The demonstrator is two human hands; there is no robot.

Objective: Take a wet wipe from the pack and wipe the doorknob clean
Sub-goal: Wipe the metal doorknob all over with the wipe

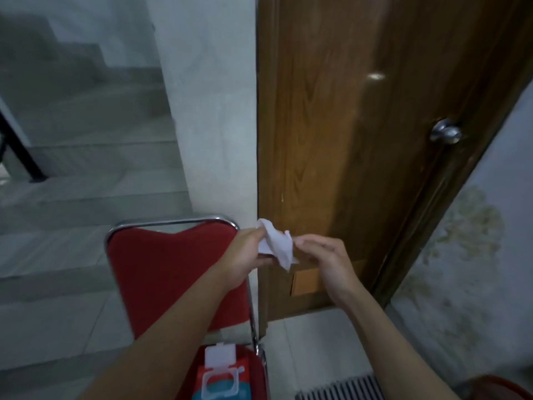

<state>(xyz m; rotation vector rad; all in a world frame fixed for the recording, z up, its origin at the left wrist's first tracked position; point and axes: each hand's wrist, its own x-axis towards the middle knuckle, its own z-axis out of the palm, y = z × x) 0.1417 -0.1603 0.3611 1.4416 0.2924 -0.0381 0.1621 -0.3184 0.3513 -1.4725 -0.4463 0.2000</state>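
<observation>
A crumpled white wet wipe [277,247] hangs between both hands in front of the lower part of the wooden door [346,125]. My left hand [245,255] pinches its left side and my right hand [323,258] grips its right edge. The round metal doorknob [446,132] sticks out of the door well above and to the right of the hands, untouched. The wet wipe pack [219,373], red and blue with its white flip lid open, lies on the seat of a red chair [161,272] below my left forearm.
The chair's chrome frame [173,222] stands against the white wall [213,111] left of the door. Grey stairs [86,157] rise at the left. A stained wall [473,255] is right of the door. A floor grate [340,389] lies at the bottom.
</observation>
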